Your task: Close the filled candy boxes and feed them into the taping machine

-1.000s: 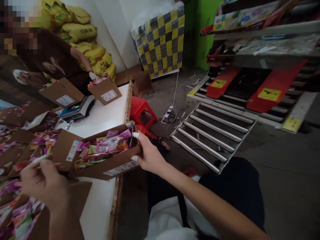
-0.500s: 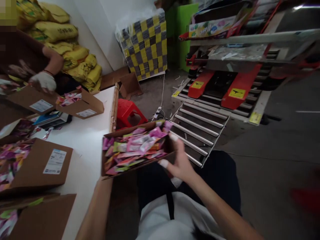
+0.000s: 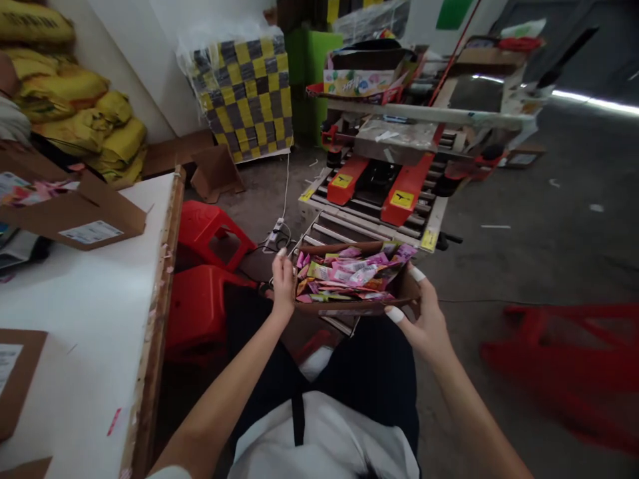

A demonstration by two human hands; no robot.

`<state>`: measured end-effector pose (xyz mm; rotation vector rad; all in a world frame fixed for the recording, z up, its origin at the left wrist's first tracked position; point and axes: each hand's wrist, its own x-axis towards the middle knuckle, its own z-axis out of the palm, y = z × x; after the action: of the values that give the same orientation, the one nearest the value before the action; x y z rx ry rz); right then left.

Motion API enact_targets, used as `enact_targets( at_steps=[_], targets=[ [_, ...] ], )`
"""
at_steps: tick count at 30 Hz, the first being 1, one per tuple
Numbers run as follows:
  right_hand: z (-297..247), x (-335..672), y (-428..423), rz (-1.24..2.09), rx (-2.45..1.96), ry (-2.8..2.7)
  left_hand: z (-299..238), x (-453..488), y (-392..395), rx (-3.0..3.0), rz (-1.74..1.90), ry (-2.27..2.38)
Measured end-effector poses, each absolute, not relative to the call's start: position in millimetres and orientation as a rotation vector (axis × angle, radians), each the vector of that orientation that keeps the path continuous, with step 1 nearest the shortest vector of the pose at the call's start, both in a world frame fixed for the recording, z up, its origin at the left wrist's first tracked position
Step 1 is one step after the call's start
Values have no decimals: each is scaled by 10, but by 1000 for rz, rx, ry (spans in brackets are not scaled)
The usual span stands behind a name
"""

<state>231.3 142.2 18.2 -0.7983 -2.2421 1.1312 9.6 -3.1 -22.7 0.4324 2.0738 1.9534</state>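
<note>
Between my two hands I carry an open cardboard box (image 3: 344, 308), filled with small pink, purple, green and orange packets (image 3: 349, 273). My left hand (image 3: 283, 283) presses against its left end, with the thumb side up. At the right end my right hand (image 3: 422, 309) grips the side, its thumb and a finger wearing white tips. The box hangs level in front of my legs, above the near end of the roller conveyor (image 3: 324, 229). Its underside is hidden.
To the left, a white table (image 3: 94, 299) bears another packet-filled carton (image 3: 94, 213). Red stools (image 3: 197, 309) stand beside its edge. Ahead, a machine with red parts (image 3: 399, 189) sits over rollers. A power strip (image 3: 274, 233) lies on the floor; a blurred red stool (image 3: 564, 359) is at right.
My view has turned right, and the box has swung away from the table toward the rollers, now level. My left hand has come into sight at its end. The co-worker is mostly out of view.
</note>
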Motion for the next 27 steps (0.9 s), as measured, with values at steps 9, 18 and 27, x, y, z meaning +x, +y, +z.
enact_targets(
  at_steps=[9, 18, 27],
  targets=[
    [755, 2257, 1817, 926, -478, -2778, 463, -76, 50, 1926, 990, 1709],
    [931, 1761, 1681, 462, -277, -3452, 135, 57, 406, 2394, 283, 1681],
    [716, 1679, 1813, 540, -410, -3363, 218, -143, 550, 1940, 379, 1578]
  ],
)
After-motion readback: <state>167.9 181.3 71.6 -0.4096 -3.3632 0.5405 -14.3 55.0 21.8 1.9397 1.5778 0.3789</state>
